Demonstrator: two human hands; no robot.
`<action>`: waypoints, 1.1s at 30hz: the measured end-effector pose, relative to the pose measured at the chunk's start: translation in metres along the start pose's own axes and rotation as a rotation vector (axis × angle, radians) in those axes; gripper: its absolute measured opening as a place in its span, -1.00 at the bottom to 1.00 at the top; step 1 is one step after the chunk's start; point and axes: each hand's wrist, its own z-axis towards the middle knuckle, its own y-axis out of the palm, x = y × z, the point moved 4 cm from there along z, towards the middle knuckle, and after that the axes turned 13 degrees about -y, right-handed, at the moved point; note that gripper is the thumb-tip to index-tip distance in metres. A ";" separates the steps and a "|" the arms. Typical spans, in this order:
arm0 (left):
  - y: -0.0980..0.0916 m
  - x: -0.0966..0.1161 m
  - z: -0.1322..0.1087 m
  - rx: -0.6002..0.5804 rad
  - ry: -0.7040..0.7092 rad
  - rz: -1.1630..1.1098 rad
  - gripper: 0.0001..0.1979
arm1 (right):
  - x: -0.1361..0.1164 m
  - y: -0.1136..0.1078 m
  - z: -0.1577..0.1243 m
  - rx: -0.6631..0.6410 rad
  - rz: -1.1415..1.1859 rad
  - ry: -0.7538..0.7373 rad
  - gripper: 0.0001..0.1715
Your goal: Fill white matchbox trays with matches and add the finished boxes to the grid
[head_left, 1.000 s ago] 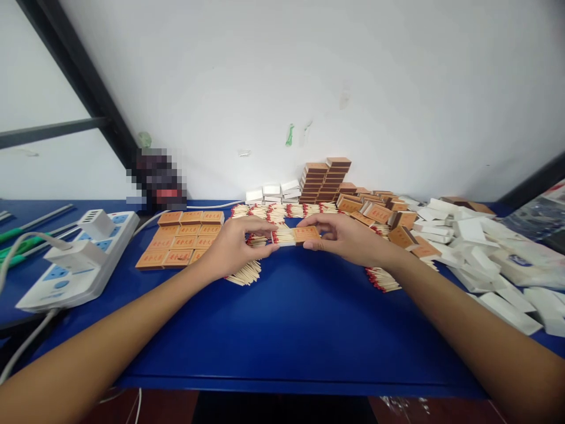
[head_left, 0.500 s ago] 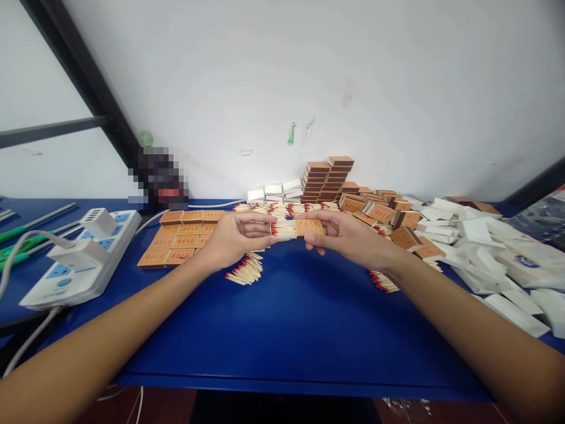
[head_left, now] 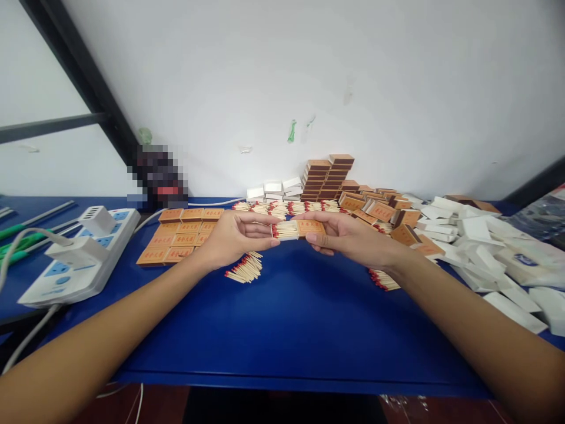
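Observation:
Between my hands is a partly open matchbox above the blue table [head_left: 291,330]. My left hand [head_left: 236,235] pinches the left end of its white tray [head_left: 289,237], where red-tipped matches [head_left: 281,228] lie. The orange sleeve [head_left: 310,227] covers the tray's right part, and my right hand [head_left: 344,235] grips it with the thumb in front. A small heap of loose matches [head_left: 245,268] lies below my left hand. Another heap [head_left: 383,279] sits under my right wrist.
Orange matchboxes [head_left: 164,237] lie in rows at left, beside a white power strip [head_left: 112,253]. More matches [head_left: 273,207] line the back, with stacked matchboxes [head_left: 329,176] against the wall. Loose sleeves [head_left: 382,211] and many white trays [head_left: 479,235] are piled at right.
Both hands stay nearly in place, holding the tray and sleeve. The matchbox shifts very slightly to the right; the tray remains partly inside the sleeve.

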 end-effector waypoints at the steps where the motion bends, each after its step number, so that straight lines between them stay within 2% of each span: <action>1: 0.001 0.000 0.000 -0.004 0.006 0.012 -0.47 | 0.001 0.001 0.000 -0.001 -0.010 0.002 -0.24; 4: 0.004 0.002 -0.002 -0.011 0.023 0.016 -0.48 | 0.001 0.006 0.000 0.024 -0.022 0.008 -0.28; 8: 0.004 0.004 -0.002 -0.001 0.008 -0.015 -0.49 | -0.001 0.011 0.001 0.099 0.072 0.006 -0.33; 12: 0.005 0.002 -0.002 -0.058 -0.009 0.002 -0.47 | -0.002 0.014 0.001 0.113 0.091 0.016 -0.48; 15: 0.008 0.001 -0.003 -0.088 -0.008 0.027 -0.45 | -0.003 0.018 0.000 0.099 0.041 0.044 -0.46; 21: 0.013 0.000 -0.004 -0.064 -0.010 0.030 -0.42 | -0.003 0.030 -0.005 0.151 0.051 0.022 -0.38; 24: 0.018 0.002 -0.007 -0.067 0.071 0.101 -0.44 | -0.002 0.039 -0.007 0.109 0.050 0.025 -0.36; 29: 0.026 0.011 -0.017 0.011 0.249 0.373 -0.37 | -0.004 0.054 -0.011 0.024 0.053 -0.021 -0.34; 33: 0.027 0.014 -0.021 0.028 0.320 0.479 -0.35 | -0.005 0.063 -0.015 -0.033 0.100 0.007 -0.31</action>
